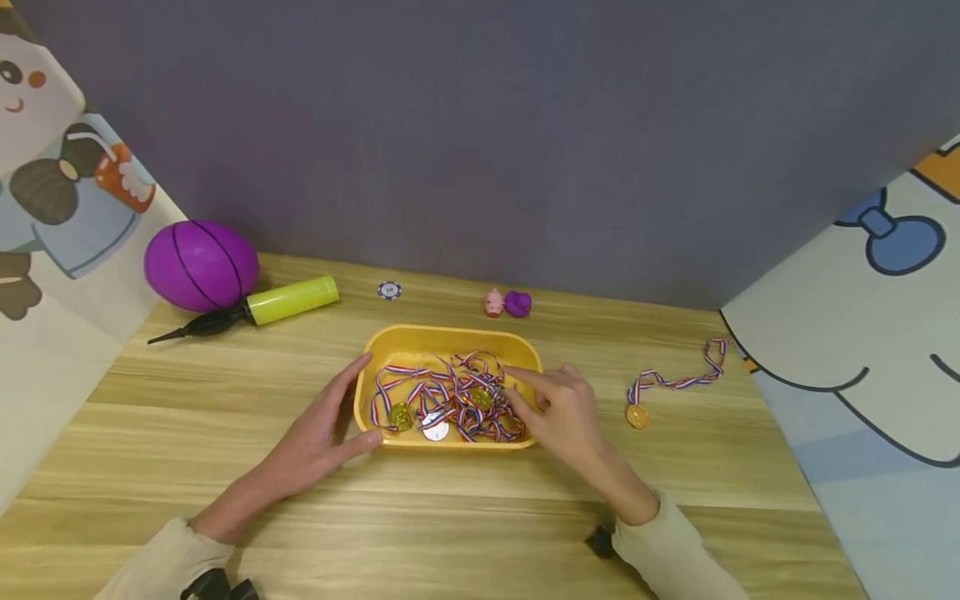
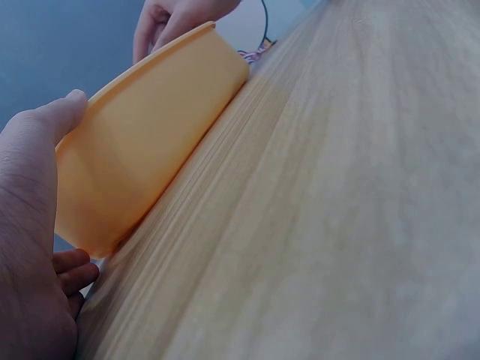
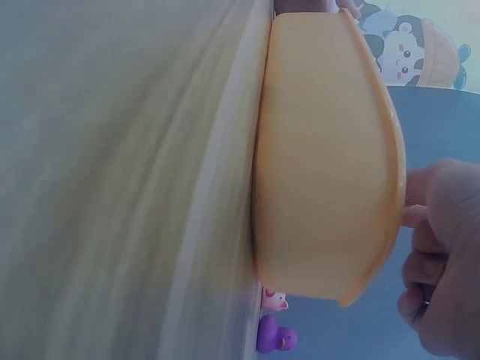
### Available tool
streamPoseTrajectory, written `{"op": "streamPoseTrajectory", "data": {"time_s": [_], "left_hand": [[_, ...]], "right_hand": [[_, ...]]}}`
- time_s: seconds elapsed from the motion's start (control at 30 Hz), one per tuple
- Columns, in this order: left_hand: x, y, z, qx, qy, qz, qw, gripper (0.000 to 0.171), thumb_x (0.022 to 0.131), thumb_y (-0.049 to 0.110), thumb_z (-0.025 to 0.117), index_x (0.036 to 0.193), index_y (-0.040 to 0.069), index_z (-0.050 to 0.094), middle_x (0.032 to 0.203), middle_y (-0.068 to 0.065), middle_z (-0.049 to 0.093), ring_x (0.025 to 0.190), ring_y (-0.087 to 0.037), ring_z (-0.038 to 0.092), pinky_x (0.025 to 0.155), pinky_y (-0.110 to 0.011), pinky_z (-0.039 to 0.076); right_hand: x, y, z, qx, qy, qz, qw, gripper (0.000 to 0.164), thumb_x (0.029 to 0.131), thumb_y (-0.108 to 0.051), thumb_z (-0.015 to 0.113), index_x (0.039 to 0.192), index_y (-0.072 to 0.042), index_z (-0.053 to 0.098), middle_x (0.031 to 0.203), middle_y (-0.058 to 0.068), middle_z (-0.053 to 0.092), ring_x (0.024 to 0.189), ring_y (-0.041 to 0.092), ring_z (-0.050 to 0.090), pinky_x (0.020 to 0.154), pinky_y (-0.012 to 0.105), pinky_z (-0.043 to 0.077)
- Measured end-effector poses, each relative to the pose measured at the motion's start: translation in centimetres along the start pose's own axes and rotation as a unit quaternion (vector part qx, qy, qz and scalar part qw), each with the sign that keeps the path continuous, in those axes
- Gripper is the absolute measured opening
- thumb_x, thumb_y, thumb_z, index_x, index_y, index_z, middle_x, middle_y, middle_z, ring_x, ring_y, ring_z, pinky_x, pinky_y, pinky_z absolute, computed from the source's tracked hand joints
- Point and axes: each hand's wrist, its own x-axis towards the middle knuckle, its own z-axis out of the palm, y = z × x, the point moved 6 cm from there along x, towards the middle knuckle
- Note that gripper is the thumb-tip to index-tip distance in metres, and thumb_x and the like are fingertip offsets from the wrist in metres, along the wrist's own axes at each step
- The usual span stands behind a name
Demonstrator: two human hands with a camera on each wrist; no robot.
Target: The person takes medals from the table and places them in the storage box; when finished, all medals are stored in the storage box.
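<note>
A yellow plastic basin (image 1: 450,332) holds a tangle of medals with striped red, white and blue ribbons (image 1: 412,372). Gold medals (image 1: 401,416) and a silver medal (image 1: 435,427) show among them. My left hand (image 1: 318,437) holds the basin's left end, its thumb on the front rim in the left wrist view and its fingers round the side. Over the right rim reaches my right hand (image 1: 558,412), index finger and thumb apart at the ribbons. The rim hides those fingertips in the right wrist view. Another gold medal (image 1: 637,416) lies on the table to the right.
At the back left are a purple ball (image 1: 201,265) and a yellow-and-black hand pump (image 1: 292,301). A poker chip (image 1: 389,290), a pink pig (image 1: 494,302) and a purple duck (image 1: 518,303) stand or lie behind the basin. A grey panel (image 1: 480,150) closes off the back.
</note>
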Motion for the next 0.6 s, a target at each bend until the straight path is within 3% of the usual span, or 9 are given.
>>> {"op": "streamPoseTrajectory", "data": {"time_s": [0.27, 0.6], "left_hand": [[-0.1, -0.1, 0.0, 0.005, -0.004, -0.008, 0.9999, 0.106, 0.101, 0.022, 0.084, 0.18, 0.027, 0.013, 0.182, -0.02, 0.024, 0.163, -0.048, 0.032, 0.126, -0.014, 0.023], [0.0, -0.1, 0.0, 0.002, -0.003, -0.005, 1.0, 0.106, 0.101, 0.022, 0.083, 0.18, 0.026, 0.013, 0.182, -0.02, 0.024, 0.163, -0.048, 0.032, 0.126, -0.014, 0.023]], "right_hand": [[-1.9, 1.8, -2.6, 0.001, 0.074, 0.054, 0.996, 0.022, 0.082, -0.004, 0.094, 0.104, -0.005, 0.089, 0.053, -0.007, 0.04, 0.058, 0.001, 0.028, 0.06, 0.032, 0.035], [-4.3, 3.7, -4.8, 0.028, 0.107, 0.09, 0.99, 0.026, 0.08, 0.004, 0.091, 0.103, -0.006, 0.089, 0.054, -0.008, 0.038, 0.06, 0.003, 0.029, 0.064, 0.026, 0.029]]}}
